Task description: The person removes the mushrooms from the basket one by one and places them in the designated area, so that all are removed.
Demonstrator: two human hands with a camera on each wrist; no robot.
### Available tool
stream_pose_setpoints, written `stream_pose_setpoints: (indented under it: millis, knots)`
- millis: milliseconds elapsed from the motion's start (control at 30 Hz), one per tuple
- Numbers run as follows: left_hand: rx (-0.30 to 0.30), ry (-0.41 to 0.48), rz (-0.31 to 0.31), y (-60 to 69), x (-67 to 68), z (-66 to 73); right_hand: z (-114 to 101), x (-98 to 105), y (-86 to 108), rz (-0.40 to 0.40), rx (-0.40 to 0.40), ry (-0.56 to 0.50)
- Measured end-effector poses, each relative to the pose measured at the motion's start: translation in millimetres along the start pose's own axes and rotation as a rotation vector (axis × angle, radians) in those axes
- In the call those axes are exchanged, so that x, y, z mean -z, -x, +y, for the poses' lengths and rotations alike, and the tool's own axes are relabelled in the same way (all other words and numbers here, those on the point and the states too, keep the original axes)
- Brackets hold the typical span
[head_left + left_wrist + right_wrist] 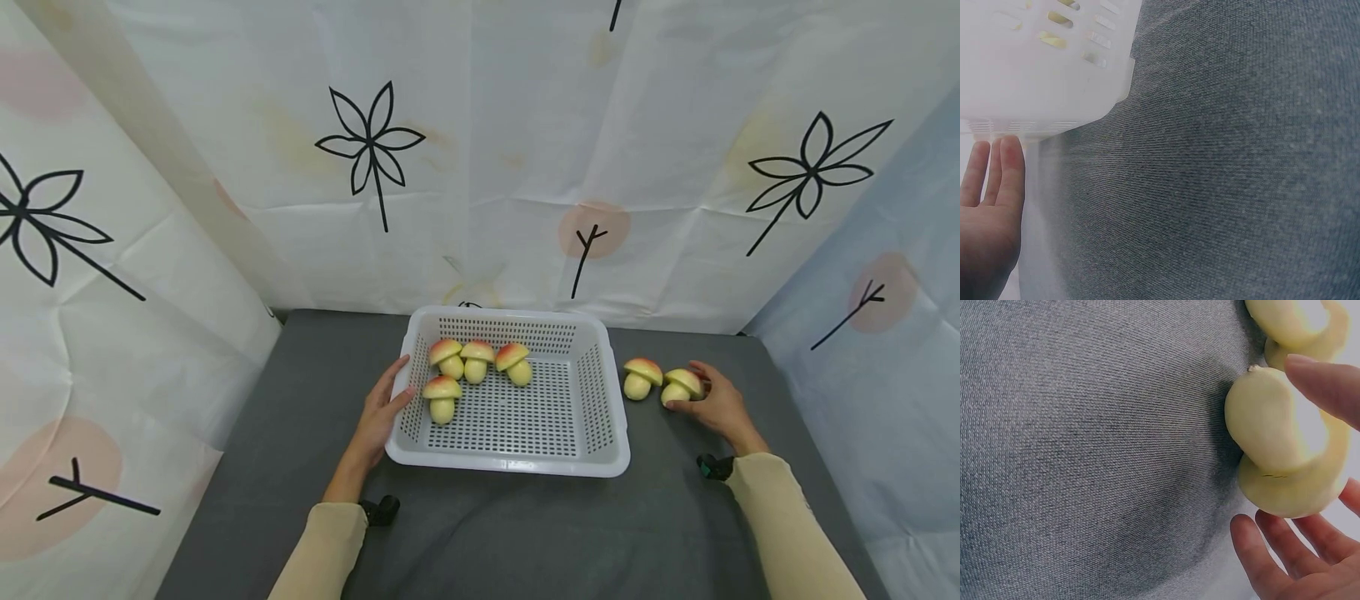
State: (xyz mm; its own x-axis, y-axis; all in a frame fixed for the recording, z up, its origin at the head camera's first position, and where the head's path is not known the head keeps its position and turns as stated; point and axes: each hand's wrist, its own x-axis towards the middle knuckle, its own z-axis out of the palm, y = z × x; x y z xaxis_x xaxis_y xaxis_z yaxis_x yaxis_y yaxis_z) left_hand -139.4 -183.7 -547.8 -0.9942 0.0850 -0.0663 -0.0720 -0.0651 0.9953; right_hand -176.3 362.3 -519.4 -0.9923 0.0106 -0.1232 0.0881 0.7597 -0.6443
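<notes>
In the head view a white plastic basket (517, 467) with slotted walls stands on the table. Several toy mushrooms (442, 398) with red-yellow caps lie in its left part. My left hand (377, 421) holds the basket's left rim, thumb over the edge and fingers along the outside. To the right of the basket, my right hand (716, 404) grips a toy mushroom (1266, 425) lying on the cloth, thumb by the stem and fingers against the cap. A second mushroom (642, 379) lies beside it, between that one and the basket.
Dark grey cloth (480, 533) covers the table. White fabric printed with leaves (480, 167) hangs behind and at both sides, close to the table's back edge. Each wrist carries a small black camera, such as the right one (715, 467).
</notes>
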Motion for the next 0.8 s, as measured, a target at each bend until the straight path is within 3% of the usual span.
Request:
stream_pose_setpoints:
  millis: [433,800]
  knots:
    - [-0.011,0.001,-0.006,0.1,0.1,0.6,-9,11,3.8,-0.001,-0.012,0.017]
    - [-0.002,0.004,-0.006,0.2,0.3,0.5,-34,19,10.3,0.055,0.070,0.047]
